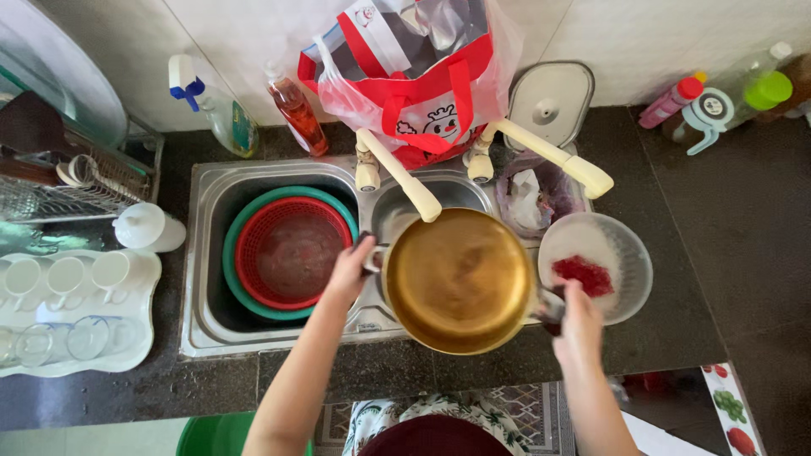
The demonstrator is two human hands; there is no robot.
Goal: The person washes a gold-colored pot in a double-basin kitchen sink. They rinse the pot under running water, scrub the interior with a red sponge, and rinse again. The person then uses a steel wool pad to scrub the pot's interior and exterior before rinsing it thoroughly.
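A round golden metal pot (459, 279) hangs over the right basin of the steel sink (203, 325). My left hand (349, 272) grips its left handle and my right hand (579, 325) grips its right handle. The pot's inside looks wet and holds nothing solid. Two cream tap levers (405, 181) reach over the sink just behind the pot. In the left basin a red mesh basket (291, 252) sits inside a green bowl (232, 270).
A clear strainer bowl (629, 262) with a red scrubber (583, 274) rests right of the pot. Behind stand a red-and-white bag (414, 80), a spray bottle (224, 114), orange soap bottle (297, 114) and a lid (549, 101). Left: white tray (127, 359) of cups and glasses.
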